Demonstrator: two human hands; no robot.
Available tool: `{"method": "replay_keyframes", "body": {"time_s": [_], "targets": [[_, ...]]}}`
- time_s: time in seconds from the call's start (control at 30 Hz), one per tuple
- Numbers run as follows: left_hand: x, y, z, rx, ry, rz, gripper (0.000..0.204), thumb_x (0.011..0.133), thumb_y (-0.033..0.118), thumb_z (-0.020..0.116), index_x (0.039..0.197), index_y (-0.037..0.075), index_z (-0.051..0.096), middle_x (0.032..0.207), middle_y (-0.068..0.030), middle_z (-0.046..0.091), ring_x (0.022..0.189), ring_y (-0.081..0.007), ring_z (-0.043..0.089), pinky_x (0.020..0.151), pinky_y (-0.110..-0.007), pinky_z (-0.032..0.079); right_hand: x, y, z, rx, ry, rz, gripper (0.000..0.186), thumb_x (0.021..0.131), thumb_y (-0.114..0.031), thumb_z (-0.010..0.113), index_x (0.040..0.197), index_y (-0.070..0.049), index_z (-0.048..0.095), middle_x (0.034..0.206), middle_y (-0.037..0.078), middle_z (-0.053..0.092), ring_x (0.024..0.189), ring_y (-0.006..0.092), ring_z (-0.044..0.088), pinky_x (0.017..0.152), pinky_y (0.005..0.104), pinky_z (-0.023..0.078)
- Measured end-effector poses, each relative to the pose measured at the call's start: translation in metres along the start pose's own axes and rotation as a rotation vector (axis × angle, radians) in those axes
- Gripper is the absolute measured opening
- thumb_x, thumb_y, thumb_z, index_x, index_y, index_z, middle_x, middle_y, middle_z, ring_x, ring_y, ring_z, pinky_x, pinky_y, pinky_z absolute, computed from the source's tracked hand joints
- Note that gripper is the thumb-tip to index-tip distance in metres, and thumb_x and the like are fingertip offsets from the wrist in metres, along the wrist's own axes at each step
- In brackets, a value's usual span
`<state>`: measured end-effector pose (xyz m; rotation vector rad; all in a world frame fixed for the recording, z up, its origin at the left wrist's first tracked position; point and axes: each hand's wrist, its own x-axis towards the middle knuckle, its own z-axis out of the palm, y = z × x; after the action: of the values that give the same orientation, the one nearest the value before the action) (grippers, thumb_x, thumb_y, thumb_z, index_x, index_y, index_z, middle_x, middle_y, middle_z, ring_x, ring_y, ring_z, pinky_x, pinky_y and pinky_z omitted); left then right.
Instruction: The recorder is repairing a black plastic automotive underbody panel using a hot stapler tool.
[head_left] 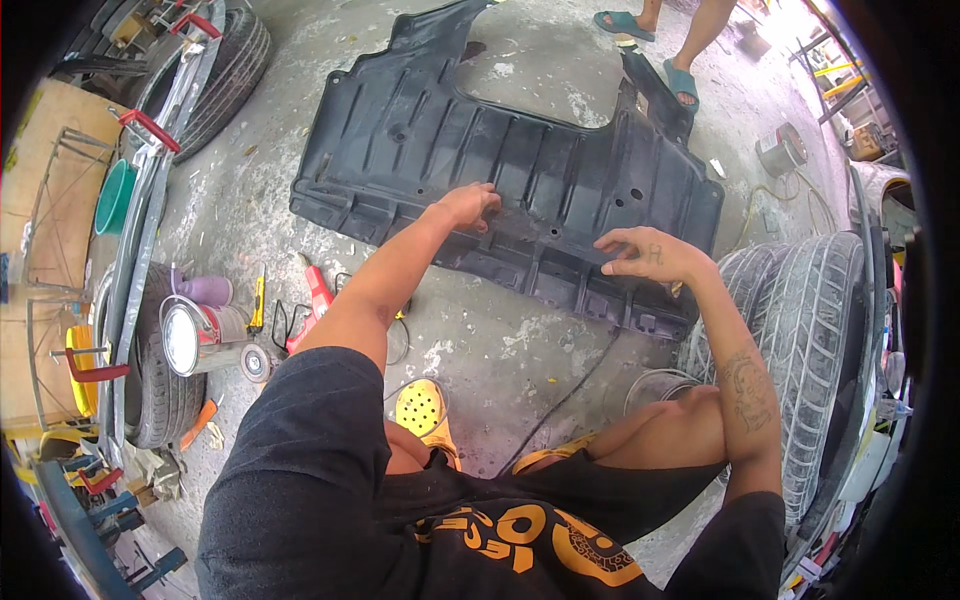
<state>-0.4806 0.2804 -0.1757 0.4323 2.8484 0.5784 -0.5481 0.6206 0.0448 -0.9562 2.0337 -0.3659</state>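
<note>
A large black moulded plastic panel with ribs, holes and cut-out sections lies across the upper middle of the floor. My left hand is over its near middle part, fingers bent and apart with nothing held. To the right, my right hand has its fingers spread and slightly curved above the panel’s near recessed strip. I cannot tell whether either hand’s fingertips touch the plastic.
A red-handled tool, yellow cutter, can and purple bottle sit at my left, beside clamped metal bars. Tyres stand close on my right. Another person’s sandalled feet are beyond the panel.
</note>
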Motion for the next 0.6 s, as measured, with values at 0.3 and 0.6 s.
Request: {"method": "replay_keyframes", "body": {"time_s": [0.3,0.6], "targets": [[0.003,-0.046,-0.048,-0.347,0.143,-0.154,0.031,0.075,0.014,0.08,0.1,-0.001,0.07,0.094,-0.0153,0.075,0.087,-0.0278,0.072,0.081,-0.039,0.056,0.003,-0.004,-0.003,0.004,-0.007,-0.025,0.056,0.09,-0.04,0.072,0.132,-0.005,0.06,0.122,0.017,0.068,0.108,0.0264,0.067,0.095,0.0385,0.051],[-0.024,0.011,-0.005,0.038,-0.055,-0.008,0.081,0.061,0.024,0.093,0.127,0.007,0.05,0.125,-0.0162,0.05,0.119,-0.0387,0.052,0.1,-0.046,0.046,-0.019,0.109,-0.046,0.066,0.451,0.034,0.042,0.086,-0.024,0.075,0.12,0.0,0.066,0.102,0.015,0.073,0.094,0.0236,0.069,0.087,0.0354,0.052]]}}
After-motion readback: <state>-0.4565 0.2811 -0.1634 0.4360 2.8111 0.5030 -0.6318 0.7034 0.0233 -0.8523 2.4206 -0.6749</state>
